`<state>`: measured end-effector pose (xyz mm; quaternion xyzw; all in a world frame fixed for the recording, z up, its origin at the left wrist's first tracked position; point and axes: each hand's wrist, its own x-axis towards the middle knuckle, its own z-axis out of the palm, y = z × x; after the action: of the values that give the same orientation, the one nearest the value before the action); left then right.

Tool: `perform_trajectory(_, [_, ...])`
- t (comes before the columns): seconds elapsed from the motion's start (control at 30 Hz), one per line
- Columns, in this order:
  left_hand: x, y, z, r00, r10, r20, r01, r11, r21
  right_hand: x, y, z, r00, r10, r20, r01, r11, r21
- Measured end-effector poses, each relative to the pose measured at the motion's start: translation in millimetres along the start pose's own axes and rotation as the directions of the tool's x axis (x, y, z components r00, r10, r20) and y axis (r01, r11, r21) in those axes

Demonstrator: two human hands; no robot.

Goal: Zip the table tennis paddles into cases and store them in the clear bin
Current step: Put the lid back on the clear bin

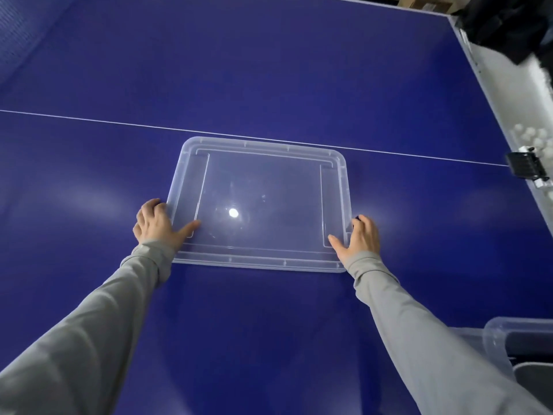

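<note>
Landmark: clear lid, flat on the blue table tennis table, its far edge just short of the white centre line.
Left hand: grips the lid's left edge near the near corner; thumb lies on top of the lid, fingers curl over the rim.
Right hand: grips the lid's right edge near the near corner; thumb on top of the lid, fingers curled around the outside of the rim.
Sleeves: grey, both arms reach forward to the lid.
Clear bin: near side and right of the lid, well apart from it, cut by the frame's lower right corner; a dark-grey shape shows inside, cannot tell what it is.
Paddles and cases: cannot tell; none identifiable.
White balls: cluster right of the lid, beyond the table's edge.
Black clamp: on the table's right edge, right of the lid, at the end of the white line.
Dark fabric: far right of the lid, off the table's corner.
</note>
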<state>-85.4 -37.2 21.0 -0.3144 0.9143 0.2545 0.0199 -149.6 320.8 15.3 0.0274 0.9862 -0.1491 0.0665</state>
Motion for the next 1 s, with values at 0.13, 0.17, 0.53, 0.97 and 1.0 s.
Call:
perform_trajectory(0.13, [-4,8,-4,0.999,-0.044,-0.005,0.043,0.997,-0.07,0,-2,-7,0.999,0.027,-0.029,-0.024,0.994,0.104])
perform_trajectory(0.17, [-6,10,-6,0.999,-0.053,-0.004,0.052,0.995,-0.081,0,-3,-11,0.999,0.033,-0.033,-0.028,0.991,0.128])
perform_trajectory(0.53, [-42,61,-61,1.0,-0.011,-0.016,0.005,0.936,-0.351,-23,-1,-99,0.988,0.038,-0.152,0.03,0.907,0.419])
perform_trajectory(0.97, [-179,151,-90,0.989,0.027,-0.147,-0.088,0.898,-0.431,-89,101,-211,0.954,0.034,-0.297,0.118,0.87,0.479])
perform_trajectory(1.0, [-193,158,-88,0.989,0.023,-0.149,-0.087,0.894,-0.439,-94,114,-218,0.952,0.039,-0.303,0.119,0.867,0.484])
